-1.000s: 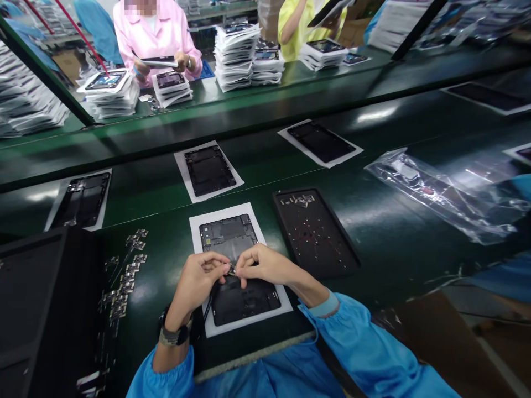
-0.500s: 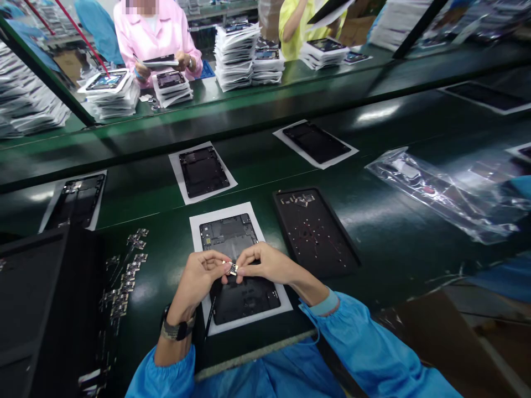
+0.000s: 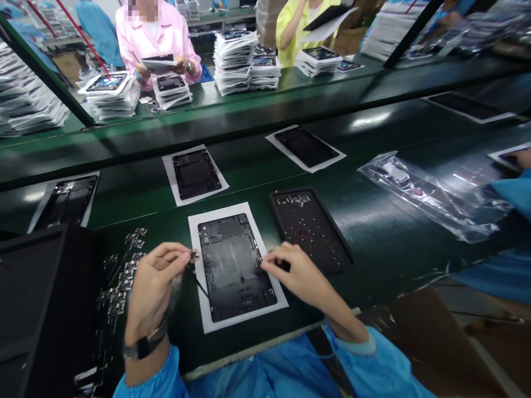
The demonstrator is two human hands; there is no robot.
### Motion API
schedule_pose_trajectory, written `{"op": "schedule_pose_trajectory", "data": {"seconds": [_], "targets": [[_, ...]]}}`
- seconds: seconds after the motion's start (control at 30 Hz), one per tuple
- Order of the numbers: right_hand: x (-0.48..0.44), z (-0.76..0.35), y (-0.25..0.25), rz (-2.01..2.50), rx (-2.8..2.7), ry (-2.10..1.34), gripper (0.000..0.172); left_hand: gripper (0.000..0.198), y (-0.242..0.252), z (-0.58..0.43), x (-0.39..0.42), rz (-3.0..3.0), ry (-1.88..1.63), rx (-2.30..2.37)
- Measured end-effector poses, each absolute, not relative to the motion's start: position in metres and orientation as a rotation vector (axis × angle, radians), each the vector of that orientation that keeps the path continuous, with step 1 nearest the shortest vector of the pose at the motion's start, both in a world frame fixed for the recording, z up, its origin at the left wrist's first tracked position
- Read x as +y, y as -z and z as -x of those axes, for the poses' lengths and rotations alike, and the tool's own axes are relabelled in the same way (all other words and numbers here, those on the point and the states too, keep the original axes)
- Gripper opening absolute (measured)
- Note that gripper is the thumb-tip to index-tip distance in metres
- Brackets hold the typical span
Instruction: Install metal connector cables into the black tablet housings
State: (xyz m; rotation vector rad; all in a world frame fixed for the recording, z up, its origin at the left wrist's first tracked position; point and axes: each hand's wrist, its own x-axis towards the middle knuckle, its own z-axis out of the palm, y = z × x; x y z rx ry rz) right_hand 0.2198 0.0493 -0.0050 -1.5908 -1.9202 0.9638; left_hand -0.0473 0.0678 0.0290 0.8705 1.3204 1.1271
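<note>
A black tablet shell [image 3: 233,264] lies open side up on a white sheet [image 3: 198,315] in front of me. My left hand [image 3: 154,282] is closed in a pinch on a small metal part [image 3: 193,255], held just left of the shell; a thin black strip hangs below the fingers. My right hand [image 3: 299,276] sits at the shell's right edge, fingers curled on something small and dark that I cannot make out.
A black tray [image 3: 309,228] lies right of the shell. Several small parts [image 3: 124,276] are spread on the left beside a black box [image 3: 33,309]. More shells on sheets ride the belt [image 3: 194,174]. A crumpled plastic bag [image 3: 431,193] lies to the right. People work at stacks across the line.
My hands have parted: the left moved left with the small part, the right moved to the shell's right edge. The shells on the belt drifted left.
</note>
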Motion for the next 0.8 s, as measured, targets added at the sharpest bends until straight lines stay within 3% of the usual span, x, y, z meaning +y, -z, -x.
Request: {"op": "schedule_pose_trajectory", "data": {"seconds": [0.1,0.23,0.47,0.63,0.8], "targets": [[0.021,-0.21,0.023,1.764,-2.056,-0.759,0.016,0.03,-0.04,0.058,0.059,-0.796,-1.347,1.309],[0.006,-0.191,0.042,1.82,-2.055,-0.524,0.015,0.042,-0.033,0.05,0.051,-0.746,-1.378,1.31],[0.005,-0.184,0.041,1.737,-2.102,-0.481,0.018,0.036,0.008,0.015,0.038,-0.703,-1.271,1.3],[-0.003,-0.183,0.048,1.76,-1.933,-0.398,0.002,0.039,0.018,0.003,0.03,-0.656,-1.254,1.263],[-0.003,-0.177,0.053,1.827,-1.906,-0.349,0.004,0.04,0.023,-0.001,0.031,-0.653,-1.241,1.262]]}}
